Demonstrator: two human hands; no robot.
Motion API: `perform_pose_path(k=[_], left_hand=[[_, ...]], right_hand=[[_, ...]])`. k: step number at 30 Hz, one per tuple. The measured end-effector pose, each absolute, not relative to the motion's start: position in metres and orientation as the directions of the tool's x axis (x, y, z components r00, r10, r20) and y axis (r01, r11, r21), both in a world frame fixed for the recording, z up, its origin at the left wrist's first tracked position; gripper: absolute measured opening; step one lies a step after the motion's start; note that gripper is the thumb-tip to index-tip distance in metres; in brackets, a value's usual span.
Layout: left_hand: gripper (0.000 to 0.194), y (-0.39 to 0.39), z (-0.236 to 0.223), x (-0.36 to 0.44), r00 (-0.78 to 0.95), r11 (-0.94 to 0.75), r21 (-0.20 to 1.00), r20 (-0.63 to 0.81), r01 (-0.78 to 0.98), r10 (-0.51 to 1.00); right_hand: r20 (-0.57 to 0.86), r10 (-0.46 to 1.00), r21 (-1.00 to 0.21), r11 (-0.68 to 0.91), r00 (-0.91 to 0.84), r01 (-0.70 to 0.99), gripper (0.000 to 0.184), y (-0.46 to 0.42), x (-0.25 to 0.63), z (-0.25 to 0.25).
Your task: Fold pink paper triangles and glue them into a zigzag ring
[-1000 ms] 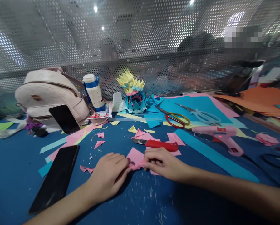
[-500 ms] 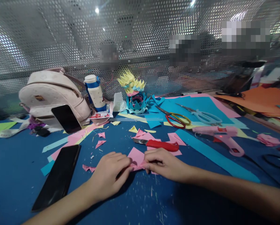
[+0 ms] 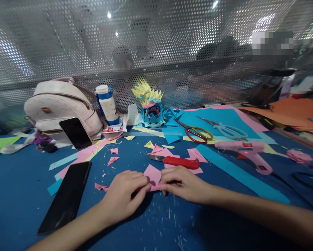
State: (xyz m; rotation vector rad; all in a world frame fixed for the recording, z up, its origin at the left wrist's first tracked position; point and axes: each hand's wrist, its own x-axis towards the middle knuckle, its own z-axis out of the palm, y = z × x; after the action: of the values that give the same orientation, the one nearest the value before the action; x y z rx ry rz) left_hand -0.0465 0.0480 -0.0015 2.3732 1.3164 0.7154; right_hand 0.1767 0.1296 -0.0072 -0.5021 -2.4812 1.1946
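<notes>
A small piece of pink paper (image 3: 153, 175) lies on the blue table between my hands, its near edge folded into a narrow strip. My left hand (image 3: 128, 191) pinches the left end of that fold. At the right end, my right hand (image 3: 184, 184) grips the paper between thumb and fingers. Just beyond my knuckles rests a red-handled utility knife (image 3: 182, 162) on pink paper scraps. A folded pink bit (image 3: 101, 187) sits left of my left hand. The fingertips partly hide the fold.
Left stand a phone (image 3: 64, 198), a backpack (image 3: 62, 104) with another phone leaning on it, and a bottle (image 3: 107, 104). Behind are a folded-paper model (image 3: 152, 113) and two pairs of scissors (image 3: 196, 134). A pink glue gun (image 3: 246, 150) with cord lies right.
Both hands keep hold of the pink paper, with only slight finger movement. The view has shifted a little, so things at the left appear slightly further right.
</notes>
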Motion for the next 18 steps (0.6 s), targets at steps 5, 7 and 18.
perform_pose_path(k=[5,7,18], left_hand=[[0.028,0.0478,-0.0019,-0.0459,0.448,-0.522,0.513,0.272,0.682,0.852],[0.028,0.0474,-0.0015,-0.0461,0.443,-0.517,0.521,0.270,0.679,0.855],[0.028,0.0470,-0.0004,-0.0467,0.448,-0.514,0.512,0.257,0.689,0.856]], right_hand=[[0.171,0.447,-0.794,0.591,-0.878,0.147,0.033,0.1292,0.1756,-0.0104],[0.169,0.450,-0.789,0.595,-0.877,0.153,0.033,0.1287,0.1755,-0.0115],[0.158,0.482,-0.770,0.607,-0.862,0.198,0.036,0.1243,0.1722,-0.0106]])
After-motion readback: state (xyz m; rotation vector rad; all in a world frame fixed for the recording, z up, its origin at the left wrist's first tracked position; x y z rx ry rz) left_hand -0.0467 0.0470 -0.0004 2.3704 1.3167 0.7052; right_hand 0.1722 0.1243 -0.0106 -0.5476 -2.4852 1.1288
